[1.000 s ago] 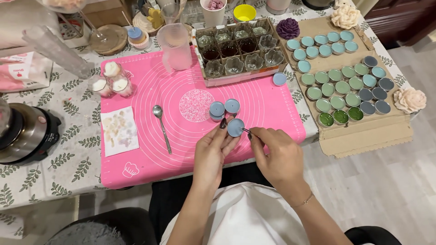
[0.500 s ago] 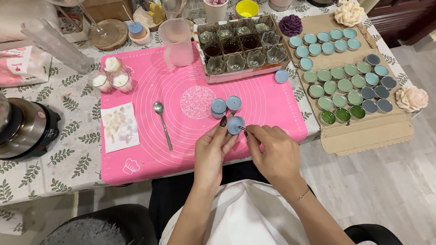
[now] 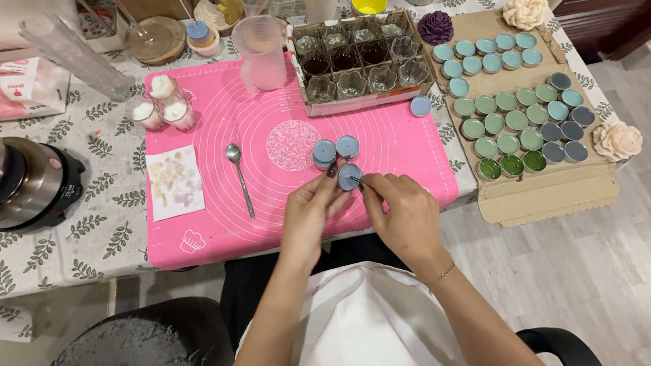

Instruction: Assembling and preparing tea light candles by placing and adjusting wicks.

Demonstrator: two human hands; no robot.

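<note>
On the pink mat [image 3: 224, 224] your left hand [image 3: 308, 217] grips the small blue tin [image 3: 349, 177] from its left side. Your right hand [image 3: 403, 217], equally near, pinches a thin tool whose tip touches the tin from the right. Two more blue tins [image 3: 336, 149] sit just beyond it.

One head-worn view only, so no second view shares anything; it looks steeply down from above the seated person's lap, facing forward across the table [image 3: 81, 237]; close on the pink mat [image 3: 224, 230], wide enough to catch the cardboard tray [image 3: 542, 196] and floor [image 3: 576, 285].
</note>
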